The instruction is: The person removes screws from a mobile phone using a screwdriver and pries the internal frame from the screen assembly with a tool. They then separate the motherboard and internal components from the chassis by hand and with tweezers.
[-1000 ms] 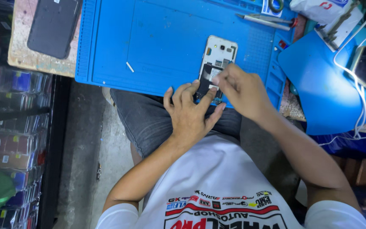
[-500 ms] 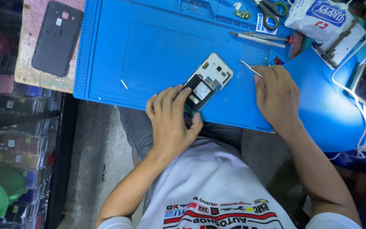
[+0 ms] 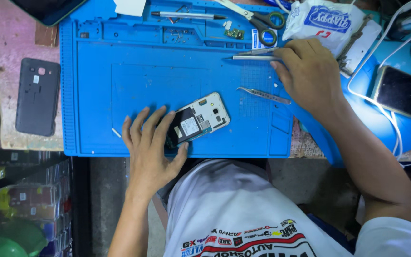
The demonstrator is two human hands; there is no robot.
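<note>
A white phone [image 3: 200,119] with its back cover off lies on the blue work mat [image 3: 134,81], its battery bay and circuit parts exposed. My left hand [image 3: 151,152] rests flat on the phone's lower end, fingers spread. My right hand [image 3: 310,74] is up at the mat's right side with its fingertips closed on a slim silver screwdriver [image 3: 250,58]. A pair of metal tweezers [image 3: 264,95] lies loose on the mat just below that hand.
A dark phone back cover [image 3: 37,102] lies on the bench left of the mat. Scissors [image 3: 258,19], a pen-like tool [image 3: 186,15] and small parts sit in the mat's top trays. A white plastic bag [image 3: 327,21], white cables and a second phone [image 3: 403,97] are at right.
My right hand left the tweezers on the mat and moved up to the silver screwdriver. The phone now lies flat on the mat under my left hand.
</note>
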